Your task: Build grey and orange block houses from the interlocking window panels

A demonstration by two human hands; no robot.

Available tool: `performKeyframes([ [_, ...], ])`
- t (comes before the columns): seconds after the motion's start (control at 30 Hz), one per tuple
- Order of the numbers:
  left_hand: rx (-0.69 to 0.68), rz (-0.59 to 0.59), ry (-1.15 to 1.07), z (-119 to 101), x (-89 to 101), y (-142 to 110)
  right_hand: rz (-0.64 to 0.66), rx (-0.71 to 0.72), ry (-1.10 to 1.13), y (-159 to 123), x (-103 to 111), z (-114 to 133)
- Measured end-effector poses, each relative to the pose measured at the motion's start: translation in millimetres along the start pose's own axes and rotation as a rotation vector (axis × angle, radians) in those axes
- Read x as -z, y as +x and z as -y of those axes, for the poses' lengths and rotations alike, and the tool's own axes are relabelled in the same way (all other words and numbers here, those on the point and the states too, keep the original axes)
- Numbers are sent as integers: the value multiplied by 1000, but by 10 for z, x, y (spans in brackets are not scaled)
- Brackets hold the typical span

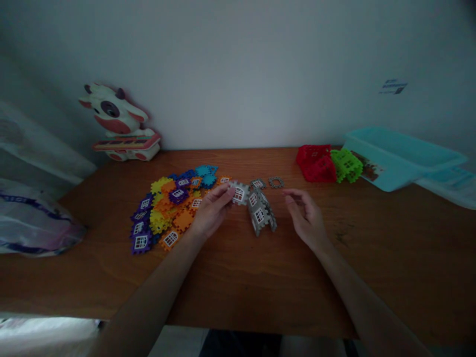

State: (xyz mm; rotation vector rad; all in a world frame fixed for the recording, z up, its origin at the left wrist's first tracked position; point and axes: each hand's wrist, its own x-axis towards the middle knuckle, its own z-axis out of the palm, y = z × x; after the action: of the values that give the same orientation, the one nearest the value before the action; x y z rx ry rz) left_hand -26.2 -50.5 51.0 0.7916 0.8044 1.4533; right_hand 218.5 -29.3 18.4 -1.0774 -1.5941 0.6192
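Head view: the left hand [213,210] pinched a gray window panel [240,194] between thumb and fingers, panel lifted at about 10 o'clock from the gray assembly [257,214]; couldn't tell if panel and assembly touched. The assembly, joined gray panels with white window inserts, stood mid-table, folded like a tent, gap facing 6 o'clock. Right hand [307,218] was at its 3 o'clock, apart from it, fingers loosely curled, modest gap between thumb and forefinger, fingertips near a gray ring piece [275,182]. That ring lay flat at 1 o'clock from the assembly, with a flat gray window piece [258,183] at 12, just beside the ring. At 9 o'clock, past the left hand, was a pile of colored pieces [159,222]: purple, yellow, orange and blue, some with white windows. Toward 1 to 2 o'clock sat a red block build [316,164], right beside a lime-green build [347,164]; farther out, between 2 and 3, a light-blue bin [399,166]. A cow keyboard toy [124,134] stood at 10 o'clock against the wall [260,74]. A plastic bag [35,218] lay far out at 9, on the brown wooden table [260,287].
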Motion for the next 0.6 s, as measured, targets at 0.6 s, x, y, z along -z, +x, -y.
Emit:
performKeyframes([
  [0.6,8,63,-49,-30,-97,-104,439,-240,120,73,-99,-106],
])
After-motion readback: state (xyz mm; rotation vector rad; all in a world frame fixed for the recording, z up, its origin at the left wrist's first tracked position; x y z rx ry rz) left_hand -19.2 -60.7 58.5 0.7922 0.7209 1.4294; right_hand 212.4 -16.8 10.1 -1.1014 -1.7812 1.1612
